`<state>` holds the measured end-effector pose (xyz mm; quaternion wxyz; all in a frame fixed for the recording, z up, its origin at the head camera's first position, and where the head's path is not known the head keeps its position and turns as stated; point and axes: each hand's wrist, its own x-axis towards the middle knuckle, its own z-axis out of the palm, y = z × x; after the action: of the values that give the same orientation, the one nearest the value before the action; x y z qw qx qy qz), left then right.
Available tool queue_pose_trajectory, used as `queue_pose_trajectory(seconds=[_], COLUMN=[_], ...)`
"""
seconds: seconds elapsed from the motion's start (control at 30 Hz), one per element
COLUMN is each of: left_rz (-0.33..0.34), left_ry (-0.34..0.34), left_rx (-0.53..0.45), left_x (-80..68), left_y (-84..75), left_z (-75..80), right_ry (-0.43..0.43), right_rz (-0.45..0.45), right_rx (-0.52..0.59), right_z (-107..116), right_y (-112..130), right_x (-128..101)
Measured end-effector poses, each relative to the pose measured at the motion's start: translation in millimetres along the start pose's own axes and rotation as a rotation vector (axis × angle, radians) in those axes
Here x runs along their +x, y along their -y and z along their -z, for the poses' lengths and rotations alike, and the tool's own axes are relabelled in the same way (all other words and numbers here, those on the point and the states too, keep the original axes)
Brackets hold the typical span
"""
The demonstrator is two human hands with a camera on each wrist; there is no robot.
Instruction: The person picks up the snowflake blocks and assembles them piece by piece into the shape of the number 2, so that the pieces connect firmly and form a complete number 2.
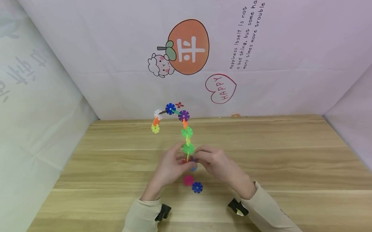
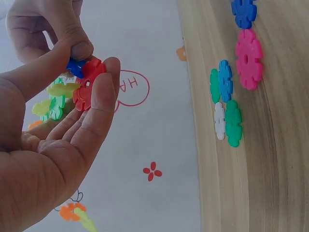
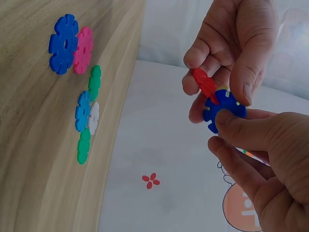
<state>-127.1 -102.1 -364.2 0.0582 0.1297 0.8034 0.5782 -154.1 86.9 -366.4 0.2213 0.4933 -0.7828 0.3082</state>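
Note:
A chain of coloured snowflake discs (image 1: 186, 132) rises from between my hands and arcs up and to the left, ending in a yellow disc (image 1: 155, 129). My left hand (image 1: 179, 159) pinches a red disc (image 2: 89, 84) at the chain's lower end. My right hand (image 1: 200, 158) pinches a blue disc (image 3: 223, 110) that meets the red disc (image 3: 205, 84) edge to edge. Both hands are held a little above the wooden table (image 1: 296, 162), close together at its middle.
Loose discs lie on the table under my hands: a pink one (image 1: 188, 180), a blue one (image 1: 197, 187), and a small joined cluster of green, blue and white discs (image 2: 224, 108). Printed white walls (image 1: 270, 47) close in the back and both sides.

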Motion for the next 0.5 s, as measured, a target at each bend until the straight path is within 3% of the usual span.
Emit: queue_pose_trajectory(seconds=[0.23, 0.37, 0.5], left_rz=[0.024, 0.029, 0.028], left_ry=[-0.022, -0.034, -0.035], left_rx=[0.056, 0.088, 0.109], left_x=[-0.8, -0.7, 0.0], left_y=[-0.1, 0.3, 0.7], left_z=[3.7, 5.6, 6.3], right_ry=[-0.092, -0.082, 0.025], right_rz=[-0.047, -0.181, -0.395], right_rx=[-0.042, -0.031, 0.038], right_z=[5.1, 4.6, 1.1], right_y=[-10.5, -18.0, -24.2], right_x=[0.4, -1.9, -5.4])
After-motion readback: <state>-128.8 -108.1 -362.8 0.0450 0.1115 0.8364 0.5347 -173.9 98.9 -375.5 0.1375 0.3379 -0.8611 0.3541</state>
